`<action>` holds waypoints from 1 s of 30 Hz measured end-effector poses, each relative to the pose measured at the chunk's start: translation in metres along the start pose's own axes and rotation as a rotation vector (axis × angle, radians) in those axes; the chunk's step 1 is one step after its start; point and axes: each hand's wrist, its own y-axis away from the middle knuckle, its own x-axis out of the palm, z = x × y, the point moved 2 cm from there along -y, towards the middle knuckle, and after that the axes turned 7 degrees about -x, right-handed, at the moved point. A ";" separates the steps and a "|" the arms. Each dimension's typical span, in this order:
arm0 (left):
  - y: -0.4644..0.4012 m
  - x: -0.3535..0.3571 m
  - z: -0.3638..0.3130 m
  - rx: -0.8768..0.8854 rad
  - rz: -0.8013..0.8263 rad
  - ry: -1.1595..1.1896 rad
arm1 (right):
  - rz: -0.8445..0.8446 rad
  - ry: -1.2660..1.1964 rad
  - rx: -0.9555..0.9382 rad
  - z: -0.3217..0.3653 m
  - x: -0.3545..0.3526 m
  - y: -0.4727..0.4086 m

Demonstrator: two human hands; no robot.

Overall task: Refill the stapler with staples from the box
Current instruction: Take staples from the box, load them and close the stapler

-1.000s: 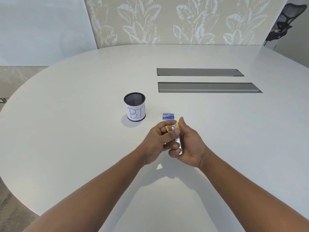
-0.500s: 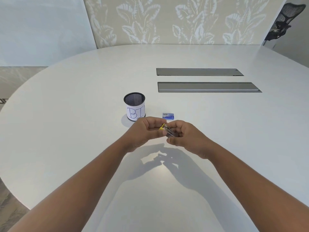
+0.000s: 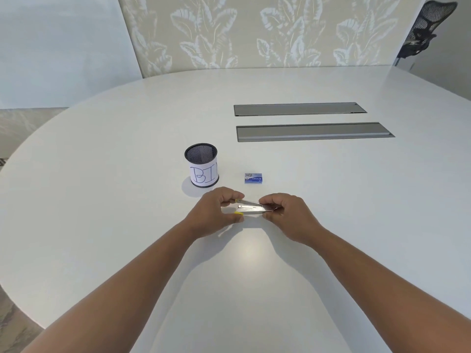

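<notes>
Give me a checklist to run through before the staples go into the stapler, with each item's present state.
1. Stapler held in both hands: ok, left hand at the yellow end, right hand at the other.
2. Stapler opened: ok, its metal parts are spread apart.
3. Staple channel empty: cannot tell, too small.
4. Staple box in reach: ok, on the table just beyond the hands.
5. Box opened: not ok, looks closed.
6. A hand free for the box: not ok.

One head-worn wide-angle view looks forward and down across the white table [image 3: 102, 200], close above both forearms.
</notes>
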 end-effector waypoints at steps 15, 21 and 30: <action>-0.006 0.012 0.016 -0.116 -0.077 0.031 | -0.006 0.090 -0.033 -0.014 0.005 -0.001; -0.008 0.011 0.016 -0.121 -0.061 0.028 | -0.002 0.092 -0.014 -0.017 0.004 -0.004; -0.010 0.010 0.015 -0.132 -0.060 0.047 | -0.030 0.091 -0.025 -0.017 0.004 -0.004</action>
